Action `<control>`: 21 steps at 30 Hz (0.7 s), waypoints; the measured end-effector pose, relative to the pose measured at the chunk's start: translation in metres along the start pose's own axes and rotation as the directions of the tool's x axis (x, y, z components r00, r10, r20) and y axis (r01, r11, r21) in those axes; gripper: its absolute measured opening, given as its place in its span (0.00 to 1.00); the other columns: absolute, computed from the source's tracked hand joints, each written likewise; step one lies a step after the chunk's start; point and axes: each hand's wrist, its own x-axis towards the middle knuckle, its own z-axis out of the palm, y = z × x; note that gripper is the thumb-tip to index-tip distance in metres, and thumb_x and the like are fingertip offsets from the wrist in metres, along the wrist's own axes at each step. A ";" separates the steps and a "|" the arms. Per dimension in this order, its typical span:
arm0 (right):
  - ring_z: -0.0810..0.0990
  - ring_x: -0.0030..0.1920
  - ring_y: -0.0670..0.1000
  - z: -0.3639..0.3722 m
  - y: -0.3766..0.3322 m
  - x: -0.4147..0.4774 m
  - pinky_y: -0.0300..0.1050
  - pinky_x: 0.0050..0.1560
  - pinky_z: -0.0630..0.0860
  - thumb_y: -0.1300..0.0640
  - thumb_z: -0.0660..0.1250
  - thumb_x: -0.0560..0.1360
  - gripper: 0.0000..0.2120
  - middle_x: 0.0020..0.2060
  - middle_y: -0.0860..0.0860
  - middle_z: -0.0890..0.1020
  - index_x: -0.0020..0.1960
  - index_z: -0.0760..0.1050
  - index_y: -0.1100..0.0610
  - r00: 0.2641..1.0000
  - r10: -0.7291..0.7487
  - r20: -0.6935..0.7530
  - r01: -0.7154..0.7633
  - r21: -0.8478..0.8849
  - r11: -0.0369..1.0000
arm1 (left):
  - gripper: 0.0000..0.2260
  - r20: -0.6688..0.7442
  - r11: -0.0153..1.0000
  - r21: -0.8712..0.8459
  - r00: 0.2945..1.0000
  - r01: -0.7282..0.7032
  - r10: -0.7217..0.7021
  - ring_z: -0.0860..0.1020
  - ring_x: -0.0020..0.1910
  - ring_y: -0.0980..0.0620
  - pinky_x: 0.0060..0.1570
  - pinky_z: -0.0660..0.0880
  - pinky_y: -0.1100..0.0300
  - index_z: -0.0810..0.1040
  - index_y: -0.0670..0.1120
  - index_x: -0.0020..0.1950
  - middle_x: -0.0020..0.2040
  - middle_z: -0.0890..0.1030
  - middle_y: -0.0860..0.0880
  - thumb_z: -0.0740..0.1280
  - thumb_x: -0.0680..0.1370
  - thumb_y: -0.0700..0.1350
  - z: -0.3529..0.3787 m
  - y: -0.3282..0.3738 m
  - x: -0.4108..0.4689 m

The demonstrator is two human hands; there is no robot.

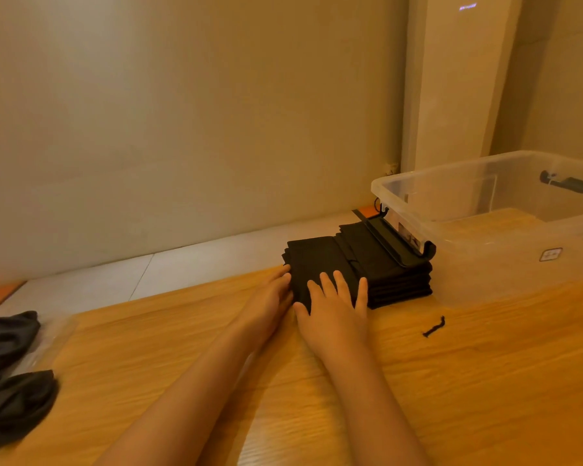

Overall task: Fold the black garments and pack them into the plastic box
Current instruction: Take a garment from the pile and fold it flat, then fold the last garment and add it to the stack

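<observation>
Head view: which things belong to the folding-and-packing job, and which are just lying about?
Job: folded black garment touched by the left hand and right hand; stack of folded black garments; clear plastic box; loose dark garments at far left.
Lying about: short black thread on the wooden table; dark metal rod; clear plastic wrapper.

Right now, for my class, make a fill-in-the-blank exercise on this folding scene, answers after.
The right hand lies flat on a folded ___ garment.
The folded stack stands between that garment and the plastic ___.
Unfolded garments lie at the table's ___ edge.
Answers: black; box; left.
</observation>
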 end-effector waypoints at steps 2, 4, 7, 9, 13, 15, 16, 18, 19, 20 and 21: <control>0.37 0.77 0.54 0.000 -0.003 -0.001 0.61 0.69 0.27 0.40 0.45 0.82 0.28 0.78 0.51 0.47 0.79 0.48 0.49 1.000 0.003 -0.013 -0.003 -0.013 1.000 | 0.20 -0.023 0.998 0.060 1.000 -0.010 0.012 0.66 0.72 0.49 0.63 0.68 0.60 0.59 0.47 0.77 0.74 0.66 0.48 0.53 0.84 0.45 -0.005 0.002 -0.001; 0.36 0.77 0.55 0.000 -0.007 -0.002 0.61 0.66 0.24 0.39 0.44 0.82 0.29 0.78 0.52 0.47 0.79 0.47 0.49 0.999 -0.011 -0.038 0.011 -0.008 1.000 | 0.21 -0.092 0.969 0.240 0.993 -0.051 0.075 0.63 0.74 0.49 0.70 0.64 0.56 0.57 0.50 0.77 0.76 0.63 0.49 0.53 0.84 0.48 -0.013 0.004 -0.008; 0.34 0.76 0.56 0.005 -0.011 -0.006 0.62 0.66 0.24 0.38 0.42 0.81 0.30 0.78 0.52 0.43 0.79 0.42 0.50 0.998 -0.051 0.022 0.053 -0.069 0.996 | 0.21 -0.134 0.829 0.548 0.967 -0.109 0.216 0.59 0.75 0.51 0.74 0.56 0.55 0.57 0.51 0.78 0.77 0.60 0.51 0.51 0.84 0.51 -0.029 0.002 -0.031; 0.34 0.76 0.56 0.006 -0.013 -0.009 0.62 0.68 0.26 0.38 0.43 0.81 0.31 0.78 0.53 0.42 0.79 0.40 0.50 0.998 -0.051 0.037 0.054 -0.091 0.994 | 0.22 -0.106 0.744 0.660 0.967 -0.107 0.233 0.57 0.76 0.53 0.71 0.54 0.60 0.56 0.51 0.78 0.77 0.59 0.53 0.51 0.84 0.51 -0.043 -0.007 -0.051; 0.33 0.76 0.55 0.005 -0.029 -0.013 0.60 0.69 0.28 0.39 0.46 0.81 0.31 0.78 0.53 0.42 0.79 0.43 0.51 0.990 -0.115 -0.083 0.113 -0.029 0.993 | 0.23 -0.060 0.591 0.799 0.963 -0.111 0.262 0.54 0.76 0.58 0.69 0.48 0.67 0.55 0.51 0.78 0.78 0.56 0.54 0.54 0.83 0.52 -0.084 -0.023 -0.098; 0.33 0.76 0.53 0.011 -0.042 -0.018 0.58 0.70 0.29 0.40 0.48 0.81 0.31 0.78 0.52 0.43 0.79 0.44 0.51 0.974 -0.203 -0.104 0.204 0.003 0.979 | 0.24 -0.072 0.496 0.864 0.954 -0.085 0.290 0.51 0.76 0.58 0.70 0.46 0.67 0.53 0.51 0.79 0.78 0.54 0.55 0.54 0.83 0.52 -0.110 -0.027 -0.122; 0.33 0.76 0.53 0.014 -0.048 -0.021 0.57 0.71 0.29 0.40 0.49 0.81 0.31 0.78 0.51 0.43 0.79 0.45 0.51 0.964 -0.245 -0.105 0.248 0.014 0.969 | 0.25 -0.087 0.454 0.889 0.949 -0.063 0.304 0.50 0.76 0.58 0.70 0.45 0.67 0.52 0.52 0.79 0.78 0.53 0.55 0.54 0.83 0.52 -0.122 -0.028 -0.136; 0.34 0.76 0.52 0.020 -0.061 -0.027 0.55 0.72 0.32 0.40 0.49 0.81 0.31 0.78 0.51 0.43 0.79 0.45 0.51 0.939 -0.326 -0.114 0.330 0.019 0.944 | 0.25 -0.127 0.390 0.921 0.935 -0.013 0.332 0.49 0.76 0.58 0.70 0.44 0.66 0.52 0.52 0.79 0.78 0.52 0.56 0.54 0.83 0.53 -0.147 -0.030 -0.161; 0.35 0.76 0.51 0.023 -0.068 -0.031 0.53 0.73 0.33 0.41 0.49 0.82 0.30 0.78 0.51 0.43 0.79 0.45 0.51 0.922 -0.369 -0.117 0.373 0.015 0.928 | 0.25 -0.145 0.364 0.931 0.927 0.011 0.345 0.49 0.77 0.58 0.70 0.44 0.67 0.51 0.52 0.79 0.78 0.51 0.55 0.54 0.83 0.52 -0.159 -0.032 -0.173; 0.35 0.76 0.51 0.027 -0.076 -0.036 0.51 0.73 0.34 0.41 0.48 0.82 0.30 0.78 0.50 0.43 0.79 0.44 0.52 0.901 -0.418 -0.116 0.422 0.011 0.906 | 0.25 -0.158 0.338 0.941 0.920 0.030 0.359 0.48 0.77 0.58 0.70 0.43 0.66 0.51 0.52 0.79 0.78 0.50 0.55 0.54 0.83 0.52 -0.171 -0.033 -0.184; 0.35 0.76 0.50 0.030 -0.085 -0.042 0.50 0.73 0.34 0.42 0.48 0.82 0.30 0.78 0.50 0.43 0.79 0.44 0.52 0.875 -0.471 -0.111 0.474 0.007 0.880 | 0.25 -0.164 0.313 0.949 0.914 0.044 0.370 0.48 0.76 0.59 0.70 0.41 0.66 0.51 0.52 0.79 0.78 0.50 0.56 0.55 0.83 0.52 -0.182 -0.035 -0.194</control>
